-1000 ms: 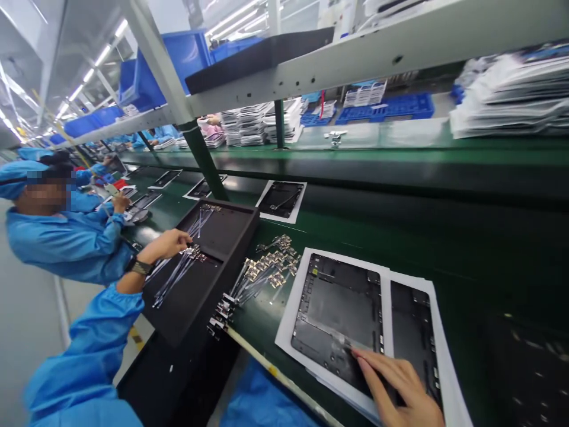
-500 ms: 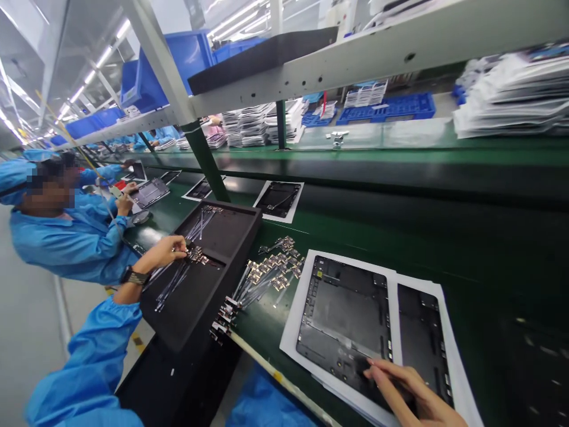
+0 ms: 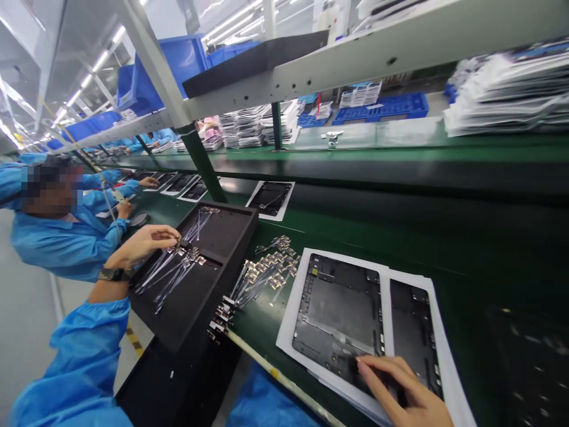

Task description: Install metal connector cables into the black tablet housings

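Observation:
My left hand [image 3: 149, 244] is over the black divided tray [image 3: 231, 249], its thumb and fingers pinched together. Whatever it may grip is too small to make out. Right below the fingertips lie small circuit boards with ribbon cables [image 3: 180, 270], fanned out in the tray. My right hand [image 3: 406, 385] is at the lower edge of a black tablet back shell [image 3: 342, 302]; thumb and forefinger are closed near its surface, and any item between them is hidden. White sheets [image 3: 288, 332] lie under this shell and a second black shell [image 3: 411, 332] to its right.
Between tray and shells lies a pile of circuit boards with cables [image 3: 271, 270] on the green bench [image 3: 355, 237]. Another shell [image 3: 270, 198] lies farther back. A shelf beam [image 3: 338, 68] crosses above, joined to a slanted post [image 3: 200, 157]. A co-worker [image 3: 66, 231] sits at left.
My left hand has moved left and slightly up, and the cables beneath it lie more spread out. My right hand stays at the shell's lower edge. At left, a co-worker's raised shell is no longer seen there.

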### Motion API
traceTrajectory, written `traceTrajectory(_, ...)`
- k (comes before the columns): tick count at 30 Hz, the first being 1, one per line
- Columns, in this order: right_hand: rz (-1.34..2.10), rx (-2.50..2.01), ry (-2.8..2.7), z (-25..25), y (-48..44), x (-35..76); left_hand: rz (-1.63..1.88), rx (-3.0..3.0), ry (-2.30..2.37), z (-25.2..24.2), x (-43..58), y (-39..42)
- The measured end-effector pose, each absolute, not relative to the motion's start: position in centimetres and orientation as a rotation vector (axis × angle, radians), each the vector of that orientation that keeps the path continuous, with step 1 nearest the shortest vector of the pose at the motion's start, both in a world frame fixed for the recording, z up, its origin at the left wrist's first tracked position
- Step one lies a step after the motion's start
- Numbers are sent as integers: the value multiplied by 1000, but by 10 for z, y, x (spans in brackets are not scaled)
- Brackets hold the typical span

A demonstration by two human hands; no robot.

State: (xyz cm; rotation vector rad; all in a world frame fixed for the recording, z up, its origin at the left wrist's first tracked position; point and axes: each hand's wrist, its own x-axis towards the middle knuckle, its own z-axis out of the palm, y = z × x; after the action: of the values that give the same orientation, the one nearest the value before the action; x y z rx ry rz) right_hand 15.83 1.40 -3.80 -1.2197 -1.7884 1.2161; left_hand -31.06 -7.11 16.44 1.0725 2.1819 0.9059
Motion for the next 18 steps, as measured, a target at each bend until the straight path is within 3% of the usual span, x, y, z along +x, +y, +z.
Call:
traceTrajectory(4,1233,-1183,-1789,-30,13,157,1267,868,2143,165,-253,-87)
traceTrajectory(7,1233,-1176,-1779,-26,10,157,1438,711,2009,137,-193,-106)
traceTrajectory(14,1256,-1147,-1767,-26,8,156,1412,462,1456,31,-54,-71)
traceTrajectory(18,1292,-1136,-1807,-24,10,159,1375,497,1337,2,-19,-37)
